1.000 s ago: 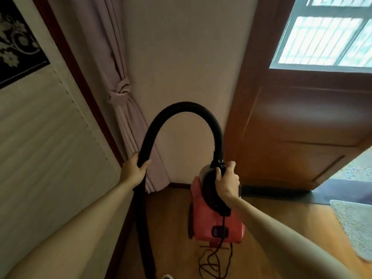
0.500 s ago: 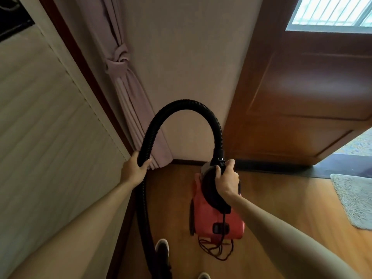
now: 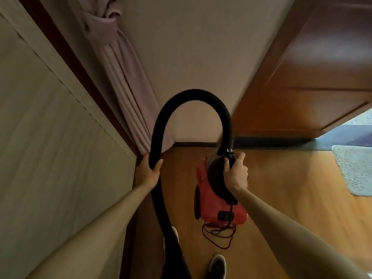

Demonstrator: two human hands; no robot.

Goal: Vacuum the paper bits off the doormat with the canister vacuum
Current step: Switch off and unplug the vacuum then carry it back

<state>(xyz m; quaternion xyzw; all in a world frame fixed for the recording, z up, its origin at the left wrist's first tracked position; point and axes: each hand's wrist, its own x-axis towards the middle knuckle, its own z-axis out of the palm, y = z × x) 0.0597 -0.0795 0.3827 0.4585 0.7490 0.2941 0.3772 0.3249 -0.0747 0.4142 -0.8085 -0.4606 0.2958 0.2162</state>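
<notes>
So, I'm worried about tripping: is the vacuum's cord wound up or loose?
Loose. The cord spills in tangled loops below the near end of the red canister.

The left hand grips the black ribbed hose, which arches rightward to the red canister vacuum under the gripping right hand. The pale fluffy doormat lies well apart on the right, and the tied pink curtain hangs behind on the left.

One wide-angle head camera faces forward and steeply down at the floor.
</notes>
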